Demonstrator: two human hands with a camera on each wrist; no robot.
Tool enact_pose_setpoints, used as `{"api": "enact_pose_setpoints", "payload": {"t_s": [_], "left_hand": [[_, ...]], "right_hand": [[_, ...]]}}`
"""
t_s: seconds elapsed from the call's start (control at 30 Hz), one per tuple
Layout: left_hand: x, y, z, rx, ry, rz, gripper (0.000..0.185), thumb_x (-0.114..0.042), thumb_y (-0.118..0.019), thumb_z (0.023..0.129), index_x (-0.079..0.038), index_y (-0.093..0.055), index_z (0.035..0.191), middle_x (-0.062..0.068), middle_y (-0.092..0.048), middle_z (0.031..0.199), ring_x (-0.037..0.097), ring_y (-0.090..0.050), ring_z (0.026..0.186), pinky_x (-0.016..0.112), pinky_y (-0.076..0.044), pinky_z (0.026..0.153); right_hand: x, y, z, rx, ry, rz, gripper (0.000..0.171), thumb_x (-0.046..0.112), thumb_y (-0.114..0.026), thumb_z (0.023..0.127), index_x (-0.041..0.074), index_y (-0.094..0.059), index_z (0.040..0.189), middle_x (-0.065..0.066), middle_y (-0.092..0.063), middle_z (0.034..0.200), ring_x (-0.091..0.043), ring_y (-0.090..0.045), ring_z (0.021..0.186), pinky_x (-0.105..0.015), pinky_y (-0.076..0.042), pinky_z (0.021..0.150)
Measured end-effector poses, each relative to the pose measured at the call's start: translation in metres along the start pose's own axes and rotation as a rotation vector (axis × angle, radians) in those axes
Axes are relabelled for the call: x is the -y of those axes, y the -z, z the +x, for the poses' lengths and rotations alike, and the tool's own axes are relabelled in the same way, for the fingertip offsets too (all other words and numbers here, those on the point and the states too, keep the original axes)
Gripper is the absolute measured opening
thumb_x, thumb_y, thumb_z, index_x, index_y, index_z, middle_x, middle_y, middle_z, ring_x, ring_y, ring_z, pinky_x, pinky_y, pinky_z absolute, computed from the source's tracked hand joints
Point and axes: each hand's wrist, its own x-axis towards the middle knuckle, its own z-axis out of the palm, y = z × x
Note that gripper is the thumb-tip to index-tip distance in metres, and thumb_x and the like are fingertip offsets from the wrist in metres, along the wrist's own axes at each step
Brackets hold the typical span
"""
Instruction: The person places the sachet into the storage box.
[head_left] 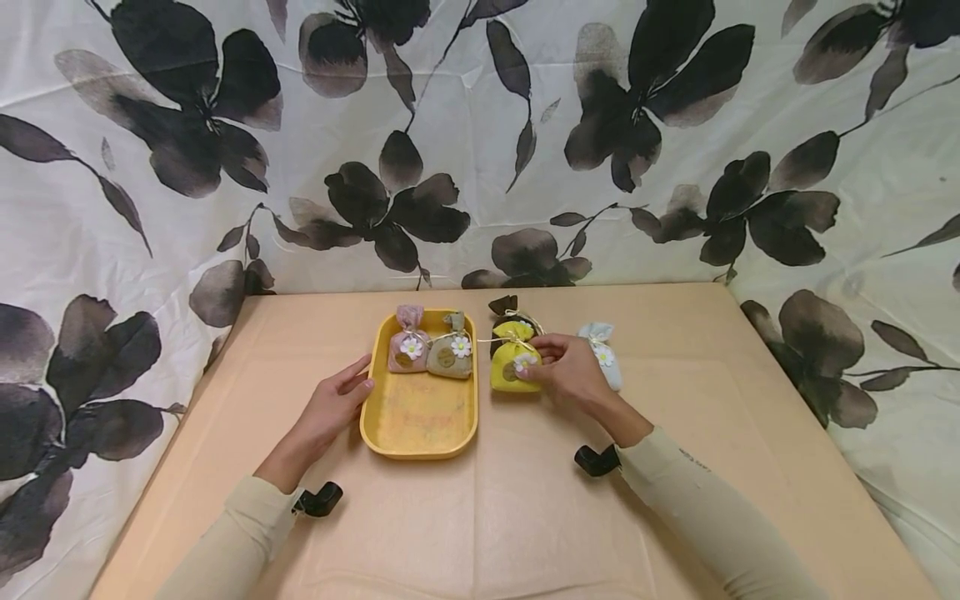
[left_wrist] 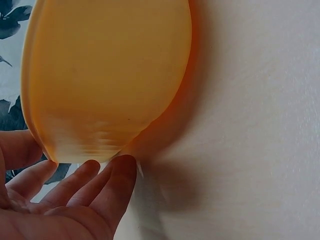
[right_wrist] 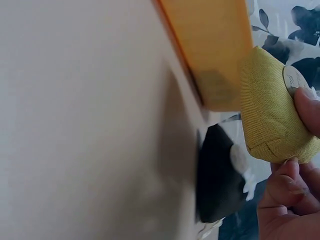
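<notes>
Right hand [head_left: 570,371] pinches the yellow sachet [head_left: 512,360], which stands upright on the table [head_left: 675,467] just right of the tray [head_left: 420,446], tie end pointing away, while the left hand [head_left: 337,400] rests with straight fingers against the tray's left rim, holding nothing.

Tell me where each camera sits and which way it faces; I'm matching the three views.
Head: above, looking forward and down at the beige table; both hands and sleeves show.
Left wrist: low by the left hand, facing the yellow plastic tray; fingers show.
Right wrist: low by the right hand, facing the yellow fabric sachet it pinches.
Shared: tray in all three.
</notes>
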Motion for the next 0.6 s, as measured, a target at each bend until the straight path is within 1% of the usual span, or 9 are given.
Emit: {"api": "enact_pose_setpoints", "payload": {"t_s": [0.13,0.23,0.33,0.6], "left_hand": [[0.001,0.000,0.000,-0.006,0.008,0.001,0.060,-0.016,-0.048,0.112,-0.019,-0.026,0.167,0.026,-0.032,0.168,0.041,-0.043,0.151,0.051,-0.043,0.119],[0.001,0.000,0.000,-0.006,0.010,0.003,0.059,-0.016,-0.048,0.112,-0.019,-0.026,0.167,0.025,-0.032,0.168,0.041,-0.043,0.151,0.051,-0.044,0.119],[0.002,0.000,0.000,-0.007,0.011,0.005,0.060,-0.016,-0.048,0.112,-0.019,-0.026,0.167,0.025,-0.033,0.168,0.040,-0.044,0.150,0.051,-0.044,0.118],[0.001,0.000,0.000,-0.015,0.008,0.010,0.059,-0.017,-0.049,0.112,-0.019,-0.027,0.167,0.026,-0.033,0.167,0.041,-0.045,0.150,0.051,-0.045,0.118]], "right_hand": [[0.011,-0.003,0.001,0.000,-0.002,0.023,0.055,0.005,-0.089,0.077,-0.005,-0.069,0.127,-0.019,-0.076,0.108,-0.012,-0.065,0.086,-0.016,-0.057,0.072],[0.020,-0.007,0.001,-0.004,-0.018,0.015,0.056,0.008,-0.091,0.077,-0.003,-0.070,0.128,-0.019,-0.076,0.111,-0.014,-0.065,0.088,-0.016,-0.057,0.072],[0.029,-0.011,0.001,-0.001,-0.019,0.021,0.056,0.008,-0.091,0.077,-0.002,-0.070,0.128,-0.018,-0.076,0.112,-0.014,-0.064,0.089,-0.016,-0.056,0.071],[0.048,-0.029,0.007,0.035,0.048,0.077,0.050,0.002,-0.090,0.076,-0.003,-0.072,0.122,-0.016,-0.076,0.105,-0.014,-0.063,0.085,-0.016,-0.056,0.069]]}}
